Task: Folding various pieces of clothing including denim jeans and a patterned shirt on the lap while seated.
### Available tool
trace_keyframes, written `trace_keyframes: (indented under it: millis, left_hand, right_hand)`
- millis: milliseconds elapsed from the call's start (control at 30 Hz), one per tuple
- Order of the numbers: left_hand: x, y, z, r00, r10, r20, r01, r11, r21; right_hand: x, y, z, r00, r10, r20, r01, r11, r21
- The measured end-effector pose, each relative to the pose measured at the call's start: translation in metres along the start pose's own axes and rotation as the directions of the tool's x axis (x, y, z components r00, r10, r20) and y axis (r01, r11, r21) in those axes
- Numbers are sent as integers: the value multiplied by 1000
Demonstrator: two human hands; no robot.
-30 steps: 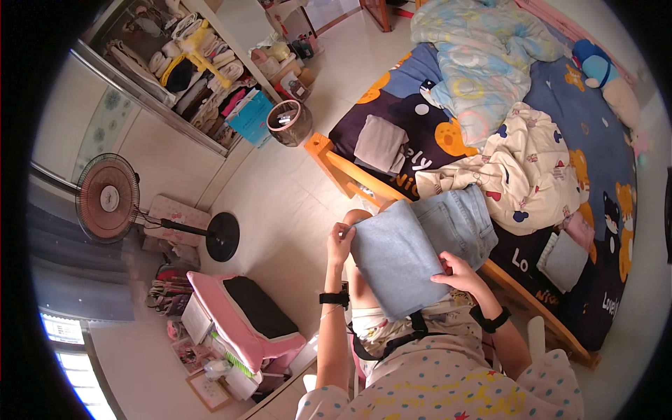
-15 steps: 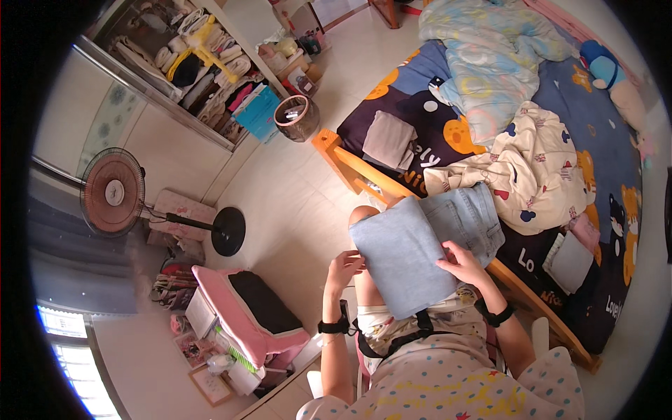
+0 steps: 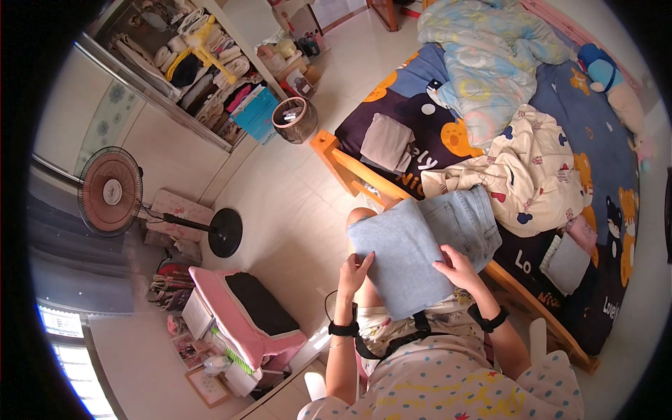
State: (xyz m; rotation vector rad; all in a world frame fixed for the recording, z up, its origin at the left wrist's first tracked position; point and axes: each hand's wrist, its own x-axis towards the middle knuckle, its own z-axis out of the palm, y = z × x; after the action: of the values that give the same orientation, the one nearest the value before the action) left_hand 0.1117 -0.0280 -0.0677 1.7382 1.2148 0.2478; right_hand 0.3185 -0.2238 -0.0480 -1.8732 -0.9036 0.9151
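Note:
A pair of light blue jeans (image 3: 402, 259) lies across my lap, its legs folded over toward me. The waist and pocket end reaches over the wooden bed rail (image 3: 393, 190) onto the bed's edge. My left hand (image 3: 353, 274) pinches the left edge of the folded legs, thumb on top and fingers partly hidden beneath. At the right edge, beside the fold, my right hand (image 3: 458, 268) has its thumb and fingers on the denim, with some fingers out of sight.
On the bed are a folded grey garment (image 3: 386, 141), a crumpled cream cloth (image 3: 539, 178), a pale quilt (image 3: 483, 77) and more folded clothes (image 3: 565, 264). A standing fan (image 3: 110, 190), a pink-edged padded item (image 3: 245, 308) and a brown pot (image 3: 295, 120) stand to the left.
My left hand has moved in to the right and now has its thumb over the edge of the jeans. My right hand stays at about the same place.

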Motion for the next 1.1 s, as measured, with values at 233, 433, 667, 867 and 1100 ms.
trace_keyframes:
  millis: [233,433,667,867,1100]
  left_hand:
    - [2,-17,2,1000,16,-8,-18,975,-223]
    - [1,3,14,993,46,-109,-52,997,-60]
    - [5,-17,11,997,-73,-31,62,965,-256]
    - [-4,-1,6,998,-56,-18,46,938,-343]
    - [-27,5,7,990,-95,109,114,974,-194]
  right_hand:
    - [-9,-21,-7,992,32,124,-21,996,-86]
    - [-6,-2,3,997,-72,-31,69,994,-90]
    - [1,-18,3,992,-129,18,130,981,-145]
    - [3,-12,5,993,-101,64,115,959,-260]
    - [3,9,8,985,-171,12,171,969,-177]
